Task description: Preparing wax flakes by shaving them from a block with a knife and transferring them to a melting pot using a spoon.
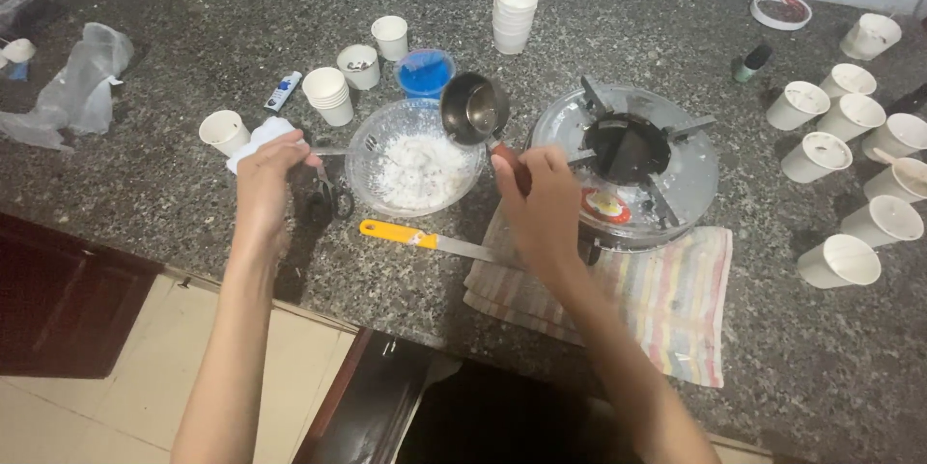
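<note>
Pouring stage, judged from the pictures: the right hand (543,196) is closed around the dark reddish handle of a small steel pot (474,109), which is tipped on its side with its mouth turned toward the camera, held just above the far right rim of a clear glass bowl (359,163). The bowl sits on the speckled stone worktop (193,194) and holds white flaky material (420,169); a metal utensil stands in it, its handle resting over the left rim. No liquid can be made out inside the pot or falling from it.

The left hand (263,179) is loosely curled beside the bowl's left edge, its fingertips at a white cloth or tissue (259,136); whether it grips that cloth or the utensil handle cannot be told.

Nearby items: a single gas burner (628,160) on a striped cloth (676,300) just right of the pot, a knife with a yellow handle (398,232) in front of the bowl, dark scissors (328,201) by the left hand, a blue-filled tub (425,74) behind the bowl, and many white paper cups (838,261) at the right.

Assessment: the next move calls for a steady wrist keeping the pot's lip over the bowl, clear of the rim, with the left hand steadying the bowl.
</note>
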